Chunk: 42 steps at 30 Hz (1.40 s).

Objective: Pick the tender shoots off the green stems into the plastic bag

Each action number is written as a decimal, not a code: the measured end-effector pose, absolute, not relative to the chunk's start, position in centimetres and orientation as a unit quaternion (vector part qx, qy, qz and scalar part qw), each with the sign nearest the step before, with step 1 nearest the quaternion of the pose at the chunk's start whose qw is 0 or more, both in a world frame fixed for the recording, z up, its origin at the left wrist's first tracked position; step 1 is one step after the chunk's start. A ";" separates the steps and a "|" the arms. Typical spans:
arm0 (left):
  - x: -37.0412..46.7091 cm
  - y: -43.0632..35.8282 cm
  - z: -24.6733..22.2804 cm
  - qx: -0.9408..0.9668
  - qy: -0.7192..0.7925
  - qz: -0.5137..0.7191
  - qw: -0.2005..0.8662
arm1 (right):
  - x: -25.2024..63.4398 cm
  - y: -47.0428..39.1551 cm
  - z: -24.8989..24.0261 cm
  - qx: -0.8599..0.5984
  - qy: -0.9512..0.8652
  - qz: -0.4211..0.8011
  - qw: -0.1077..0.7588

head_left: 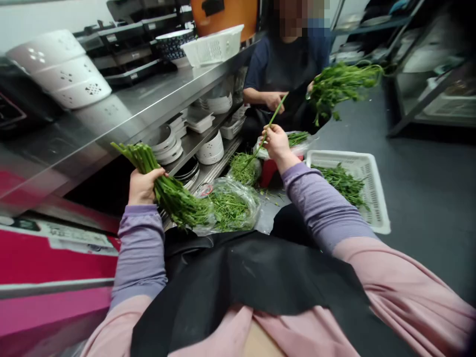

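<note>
My left hand [144, 186] is wrapped round a thick bunch of green leafy stems [174, 198], cut ends up to the left and leafy ends hanging down right. Between the fingertips of my right hand [275, 141] is a single long green stem [277, 111], held at a slant. Below, between my hands, a clear plastic bag [253, 198] holds loose greens [228, 210]. Beyond it sits another bag of thin green stems [243, 168]. To the right of my right forearm, a white plastic basket [379, 198] contains leafy greens [344, 183].
Opposite me a person [286, 64] holds a leafy bunch [334, 89]. On the left runs a steel counter [178, 87] with white pots [63, 69] and a white basket [213, 47]; dishes fill its lower shelves. Red and pink boxes [55, 258] stand near my left arm. A metal rack [427, 94] is at right.
</note>
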State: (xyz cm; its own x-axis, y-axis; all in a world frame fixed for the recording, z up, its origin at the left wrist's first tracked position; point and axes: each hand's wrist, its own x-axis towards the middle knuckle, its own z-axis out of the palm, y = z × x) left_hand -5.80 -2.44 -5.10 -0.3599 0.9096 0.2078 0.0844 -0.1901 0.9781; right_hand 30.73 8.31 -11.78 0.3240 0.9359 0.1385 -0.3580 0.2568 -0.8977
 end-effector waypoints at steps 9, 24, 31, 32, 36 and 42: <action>-5.0 -2.7 -5.5 0.523 0.571 0.494 0.395 | 36.8 6.8 -3.9 -0.385 -0.481 0.385 0.687; 0.3 -5.0 -2.9 0.557 0.352 0.538 0.526 | 21.4 -2.7 -6.5 -0.259 -0.582 0.747 0.191; -1.9 -4.5 -2.9 0.526 0.341 0.584 0.516 | 23.4 -3.6 -8.9 -0.257 -0.524 0.792 0.177; -2.1 -4.5 -2.9 0.527 0.337 0.586 0.515 | 23.6 -3.6 -9.1 -0.250 -0.520 0.799 0.171; -2.7 -4.3 -3.0 0.518 0.351 0.595 0.504 | 23.8 -3.5 -9.8 -0.196 -0.513 0.822 0.150; -3.0 -4.3 -2.9 0.516 0.310 0.610 0.515 | 23.4 -3.8 -10.7 -0.216 -0.507 0.813 0.191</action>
